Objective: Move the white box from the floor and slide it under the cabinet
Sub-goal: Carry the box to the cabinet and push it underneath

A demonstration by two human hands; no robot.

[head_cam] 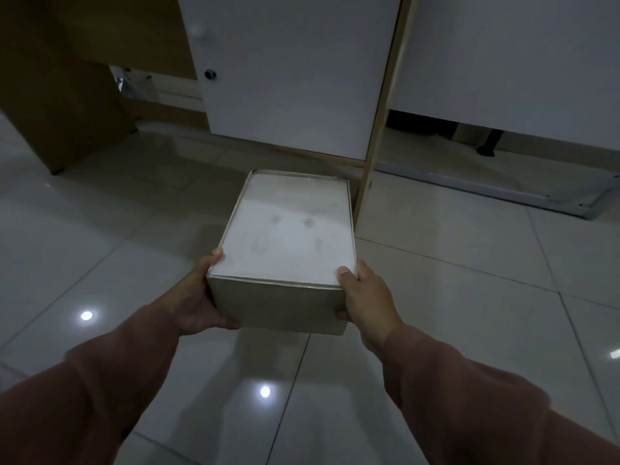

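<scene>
Both hands grip the near corners of the white-topped rectangular cardboard box [288,236], left hand [198,297] and right hand [365,297] clamped on either side, its far end pointing at the gap beneath the white-doored wooden cabinet [295,78]. Judging by that, the slide-in is underway; next comes a straight, low push forward. Just beyond the right hand, the cabinet's pale wooden side panel [375,169] crowds the box's edge, so it could snag there on the glossy tiled floor [134,229].
</scene>
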